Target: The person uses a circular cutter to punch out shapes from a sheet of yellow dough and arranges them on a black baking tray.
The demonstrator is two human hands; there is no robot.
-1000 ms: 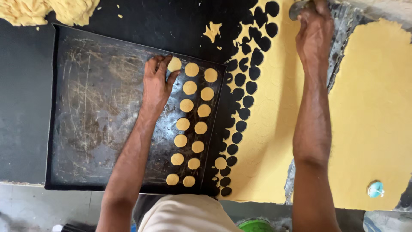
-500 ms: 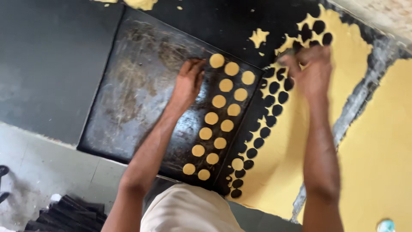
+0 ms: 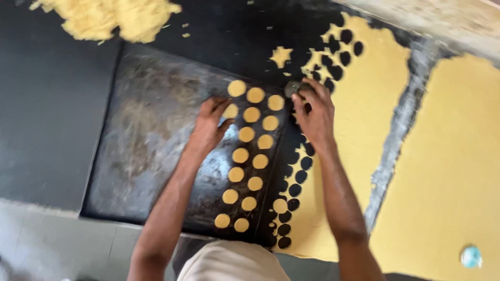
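Observation:
A dark metal baking tray lies on a black counter, with several small round dough discs in two columns along its right side. My left hand rests on the tray, its fingertips on a disc near the top of the left column. My right hand is at the tray's top right edge, closed around a small round metal cutter. To the right lies a rolled yellow dough sheet with several round holes cut along its left edge.
A second yellow dough sheet covers the right of the counter, with a small pale blue round object on it. A heap of loose dough scraps lies at the top left. A small dough offcut sits above the tray.
My right hand has come back from the far part of the dough sheet to the tray's top right edge with the cutter. My left hand stays by the top discs.

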